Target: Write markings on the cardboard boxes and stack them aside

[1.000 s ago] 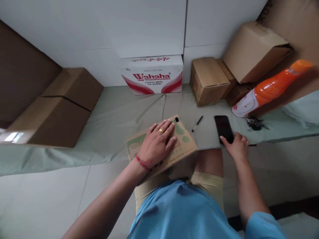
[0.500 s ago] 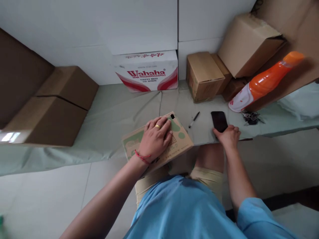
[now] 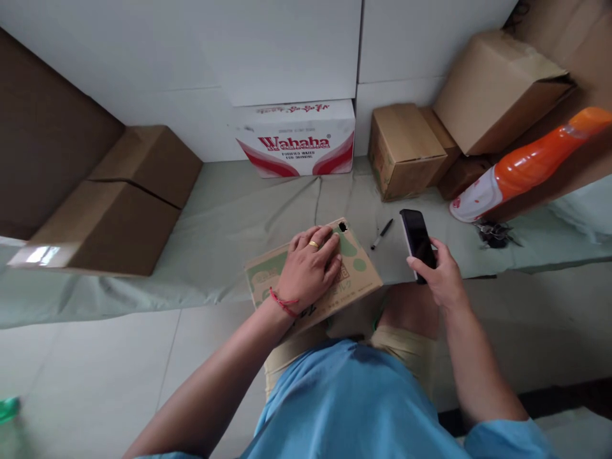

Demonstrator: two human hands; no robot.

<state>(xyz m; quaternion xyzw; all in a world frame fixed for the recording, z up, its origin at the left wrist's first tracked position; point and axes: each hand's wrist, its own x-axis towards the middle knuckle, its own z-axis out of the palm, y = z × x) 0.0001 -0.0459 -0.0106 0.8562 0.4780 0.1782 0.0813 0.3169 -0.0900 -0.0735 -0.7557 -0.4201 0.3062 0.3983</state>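
Observation:
My left hand (image 3: 313, 264) lies flat on top of a cardboard box (image 3: 359, 275) printed with green patches, its fingers stretched out. The box sits tilted at the front edge of the cloth-covered surface, with a small dark hole near its far corner. My right hand (image 3: 442, 271) grips a dark smartphone (image 3: 417, 236), thumb on one side and fingers on the other. The phone is raised at an angle, its dark screen facing me. Between the box and the phone lies a black-and-clear pen (image 3: 382, 234).
A white Wahaha carton (image 3: 301, 143) stands against the wall. Brown boxes (image 3: 406, 150) are stacked at the right, beside an orange-topped bottle (image 3: 526, 169) and a bunch of keys (image 3: 497, 234). More cardboard boxes (image 3: 109, 210) stand at the left on the pale green cloth (image 3: 215, 217).
My right hand has lifted the phone off the cloth and tilted it up. My left hand stays on the box. The whole view has shifted slightly.

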